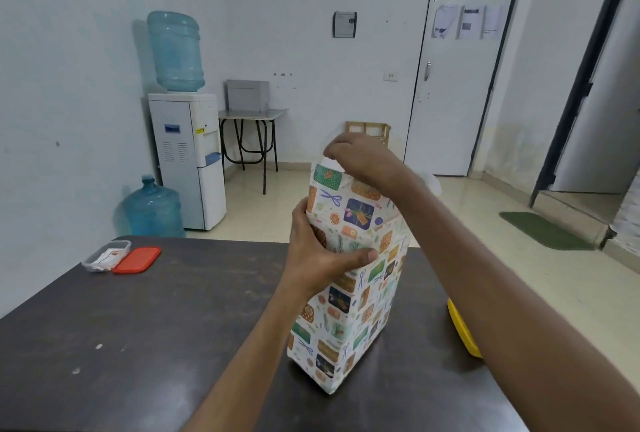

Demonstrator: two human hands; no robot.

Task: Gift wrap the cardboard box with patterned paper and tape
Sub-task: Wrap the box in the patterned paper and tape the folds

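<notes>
The box stands upright on the dark table (138,327), covered in white patterned paper (349,313) printed with gifts and scissors. The cardboard itself is hidden under the paper. My left hand (318,255) grips the near upper edge of the paper, thumb pressed across the front. My right hand (360,161) reaches over the top and pinches the far upper flap of the paper, which stands up above the box's end. No tape is visible in either hand.
A clear container (104,256) with white scraps and its red lid (136,260) lie at the table's far left. A yellow object (462,331) sits at the right, partly behind my forearm. Beyond stand a water dispenser (188,157), a spare bottle (152,211) and a door (457,78).
</notes>
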